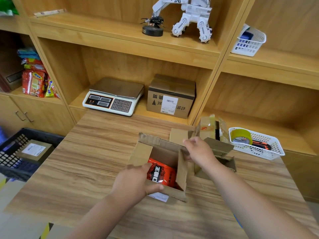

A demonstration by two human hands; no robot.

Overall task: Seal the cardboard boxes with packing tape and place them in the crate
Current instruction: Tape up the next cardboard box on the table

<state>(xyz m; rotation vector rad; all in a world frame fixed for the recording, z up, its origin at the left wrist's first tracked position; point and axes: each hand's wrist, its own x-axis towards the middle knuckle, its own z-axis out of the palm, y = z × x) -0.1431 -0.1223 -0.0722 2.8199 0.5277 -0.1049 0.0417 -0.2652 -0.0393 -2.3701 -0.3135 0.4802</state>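
While your left hand curls its fingers round the near wall of the open brown cardboard box to steady it on the wood-grain table | your right hand pinches the side flap, likely to fold it shut | yellow tape roll lies beyond your right fingers, untouched.

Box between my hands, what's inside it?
A red package with black and white lettering lies inside the box. The left hand, gripping the near wall, and the walls cover its lower part, so anything under it cannot be seen.
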